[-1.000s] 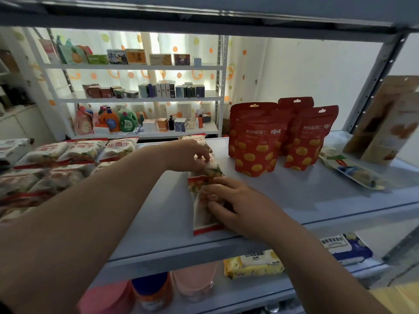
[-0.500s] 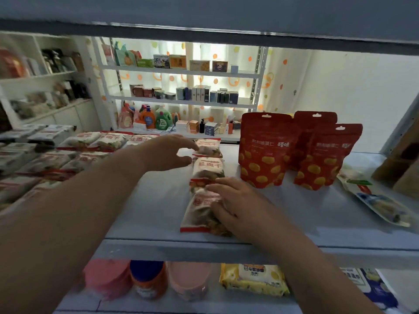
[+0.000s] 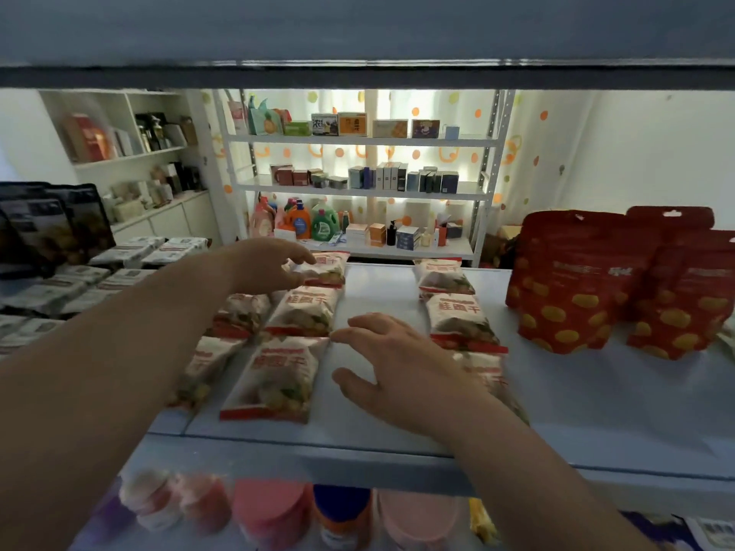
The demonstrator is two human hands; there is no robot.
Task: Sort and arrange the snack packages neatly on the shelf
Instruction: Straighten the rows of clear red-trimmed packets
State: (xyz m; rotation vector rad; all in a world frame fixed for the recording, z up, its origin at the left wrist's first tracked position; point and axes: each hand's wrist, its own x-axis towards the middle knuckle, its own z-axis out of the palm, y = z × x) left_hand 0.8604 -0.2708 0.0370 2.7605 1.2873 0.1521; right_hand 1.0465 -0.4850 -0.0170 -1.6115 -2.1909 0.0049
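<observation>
Several white snack packets with red print lie flat on the pale blue shelf [image 3: 576, 391] in columns. My left hand [image 3: 270, 264] reaches to the back, fingers spread, and touches the rear packet [image 3: 328, 268] of the middle column. Below it lie a second packet [image 3: 304, 312] and a front packet [image 3: 274, 377]. My right hand [image 3: 393, 371] hovers flat and open over the bare gap, fingertips at the front packet's top right corner. A right column of packets [image 3: 457, 316] runs partly under my right wrist. Three red pouches [image 3: 576, 280] with yellow spots stand at the right.
More white packets [image 3: 51, 288] and dark bags [image 3: 47, 224] fill the shelf's left side. An upper shelf board [image 3: 358, 73] hangs close overhead. Bottles and jars [image 3: 270, 515] stand on the lower shelf. White racks with goods [image 3: 358, 180] stand across the room.
The view has swung left. Both hands have let go of the right column of packets and moved left to the middle column; my right hand has lifted off its packet.
</observation>
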